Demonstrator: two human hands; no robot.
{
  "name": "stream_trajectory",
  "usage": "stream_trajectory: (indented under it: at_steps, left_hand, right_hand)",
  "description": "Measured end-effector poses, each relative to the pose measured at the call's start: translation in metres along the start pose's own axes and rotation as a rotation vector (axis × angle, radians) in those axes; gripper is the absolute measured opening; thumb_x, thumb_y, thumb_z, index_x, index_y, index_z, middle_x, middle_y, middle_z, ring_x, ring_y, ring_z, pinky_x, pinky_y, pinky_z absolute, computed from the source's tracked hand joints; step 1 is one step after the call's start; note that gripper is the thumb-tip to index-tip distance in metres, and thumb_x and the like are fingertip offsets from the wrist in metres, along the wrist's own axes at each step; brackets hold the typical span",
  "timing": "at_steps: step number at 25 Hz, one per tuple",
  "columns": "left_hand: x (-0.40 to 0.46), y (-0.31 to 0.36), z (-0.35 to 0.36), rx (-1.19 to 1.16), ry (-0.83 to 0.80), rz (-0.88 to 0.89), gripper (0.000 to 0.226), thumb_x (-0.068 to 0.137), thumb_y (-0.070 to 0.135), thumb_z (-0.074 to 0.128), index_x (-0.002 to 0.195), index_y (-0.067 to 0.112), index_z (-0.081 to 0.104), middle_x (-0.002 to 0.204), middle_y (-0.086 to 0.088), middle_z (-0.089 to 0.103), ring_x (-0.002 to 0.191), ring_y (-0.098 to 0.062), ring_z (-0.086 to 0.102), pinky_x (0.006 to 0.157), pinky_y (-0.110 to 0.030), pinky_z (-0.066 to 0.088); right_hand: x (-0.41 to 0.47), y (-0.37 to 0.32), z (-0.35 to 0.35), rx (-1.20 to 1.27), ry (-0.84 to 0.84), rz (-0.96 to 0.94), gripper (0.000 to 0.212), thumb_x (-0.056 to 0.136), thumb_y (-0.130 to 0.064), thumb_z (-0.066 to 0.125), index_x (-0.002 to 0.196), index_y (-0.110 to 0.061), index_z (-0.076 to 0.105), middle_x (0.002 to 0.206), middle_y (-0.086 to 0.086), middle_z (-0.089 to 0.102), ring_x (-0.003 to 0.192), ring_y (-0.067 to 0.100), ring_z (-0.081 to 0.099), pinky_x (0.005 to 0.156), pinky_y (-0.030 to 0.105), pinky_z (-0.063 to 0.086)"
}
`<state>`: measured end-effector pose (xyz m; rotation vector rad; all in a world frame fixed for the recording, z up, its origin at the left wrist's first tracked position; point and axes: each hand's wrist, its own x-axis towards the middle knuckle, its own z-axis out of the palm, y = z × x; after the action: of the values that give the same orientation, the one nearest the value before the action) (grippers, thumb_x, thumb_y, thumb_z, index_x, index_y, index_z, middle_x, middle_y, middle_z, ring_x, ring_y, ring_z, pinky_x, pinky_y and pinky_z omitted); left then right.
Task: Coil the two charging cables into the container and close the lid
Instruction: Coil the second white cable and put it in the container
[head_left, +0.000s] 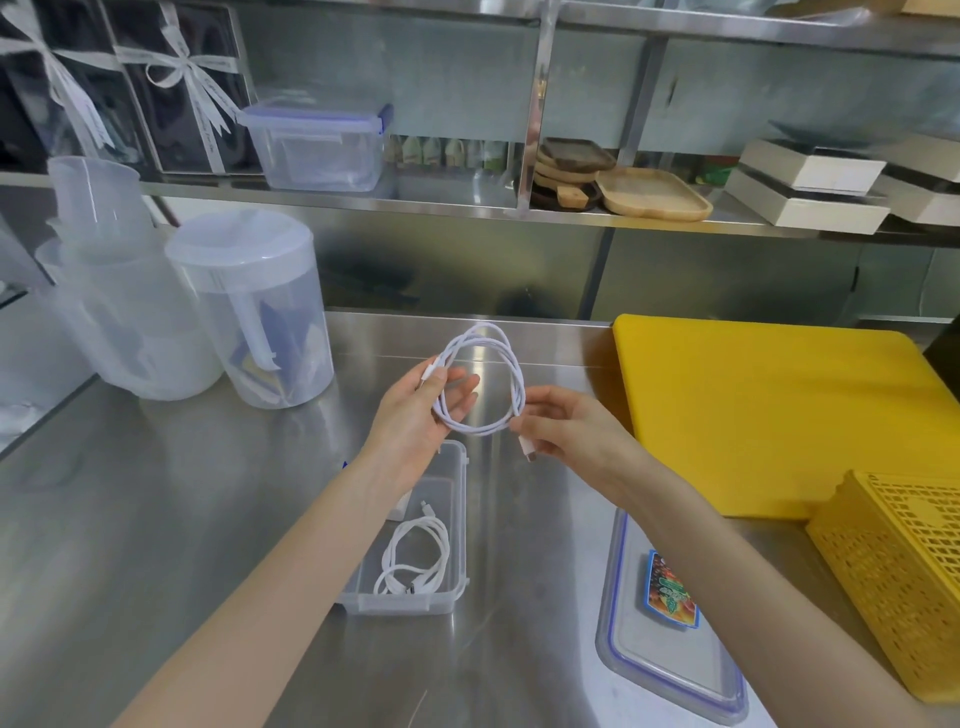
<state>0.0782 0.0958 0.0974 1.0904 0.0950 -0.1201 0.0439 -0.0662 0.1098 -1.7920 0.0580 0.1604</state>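
A: What is hidden in the container (457, 519)?
B: The left forearm (291, 566) covers its left wall and part of a white block inside; what the block is cannot be told.

A: What is cut off?
B: The basket (893, 587) by the right edge, the lid (670, 670) near the bottom edge, both arms at the bottom.

A: Anything unreadable?
B: The lid's sticker (670, 590) is too blurred to read. The plug (527, 448) under the right hand (571, 431) is too small to tell its type.
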Motion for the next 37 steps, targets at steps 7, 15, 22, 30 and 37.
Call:
stream_trajectory:
  at_steps: [7,15,22,30,37]
  left_hand:
    - [-0.014,-0.011,-0.035,0.292,0.039,0.01,0.024,0.095,0.013,0.043,0.116,0.02,0.053,0.086,-0.003,0.062,0.08,-0.012,0.065,0.063,-0.018,0.056]
    - [-0.022,-0.043,-0.094,0.862,0.246,0.013,0.019,0.089,0.018,0.054,0.105,0.006,0.056,0.098,-0.007,0.058,0.083,-0.017,0.055,0.062,-0.016,0.038]
    - [-0.022,-0.069,-0.115,1.409,0.133,0.052,0.022,0.092,0.017,0.047,0.107,0.002,0.051,0.11,-0.016,0.06,0.094,-0.034,0.058,0.077,-0.036,0.042]
    - [-0.017,-0.087,-0.115,1.805,-0.052,-0.037,0.022,0.095,0.01,0.039,0.116,0.004,0.044,0.121,-0.013,0.053,0.099,-0.03,0.059,0.073,-0.031,0.043]
    - [-0.012,-0.099,-0.116,1.79,-0.119,-0.048,0.025,0.093,0.004,0.04,0.117,0.003,0.047,0.119,-0.015,0.058,0.1,-0.031,0.059,0.074,-0.032,0.044]
  right_hand:
    - [0.013,0.016,0.03,0.086,0.015,0.084,0.016,0.087,-0.016,0.058,0.099,-0.005,0.061,0.071,0.0,0.061,0.051,0.0,0.06,0.051,0.009,0.049]
    - [0.022,0.059,0.071,-0.455,-0.064,0.093,0.023,0.084,-0.018,0.056,0.107,-0.012,0.057,0.084,0.007,0.07,0.072,0.017,0.061,0.075,0.028,0.051]
    - [0.031,0.081,0.098,-0.817,-0.169,0.096,0.026,0.087,-0.018,0.049,0.107,-0.004,0.056,0.11,0.018,0.065,0.101,0.035,0.06,0.083,0.035,0.049]
    - [0.03,0.084,0.109,-1.157,-0.295,0.091,0.027,0.086,-0.003,0.048,0.113,0.002,0.051,0.118,0.024,0.056,0.109,0.039,0.055,0.083,0.039,0.047]
    - [0.03,0.098,0.121,-1.475,-0.323,-0.055,0.033,0.081,0.005,0.051,0.112,-0.004,0.054,0.114,0.013,0.062,0.109,0.029,0.053,0.07,0.03,0.037]
